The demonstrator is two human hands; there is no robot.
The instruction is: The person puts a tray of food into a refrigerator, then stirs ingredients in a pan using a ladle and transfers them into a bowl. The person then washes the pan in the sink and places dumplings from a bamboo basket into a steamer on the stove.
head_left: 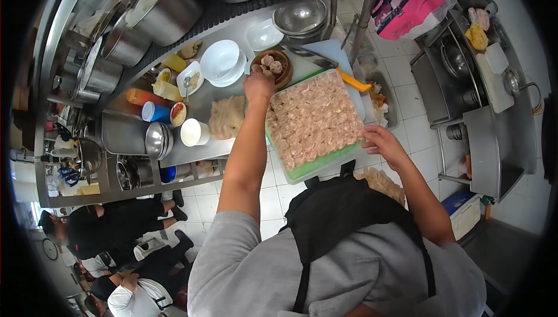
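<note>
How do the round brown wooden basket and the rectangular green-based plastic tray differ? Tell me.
Shape: the brown wooden basket is round, the green-based plastic tray rectangular.
Size: the basket is much smaller than the tray.
Fill: the basket shows a few pale pinkish dumplings, while the tray carries many, packed close.
Both hold similar dumplings.

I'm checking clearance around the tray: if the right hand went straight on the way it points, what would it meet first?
The right hand would probably meet the edge of the tray first, then the dumplings. Its fingers look very close to that edge; contact is hard to tell.
</note>
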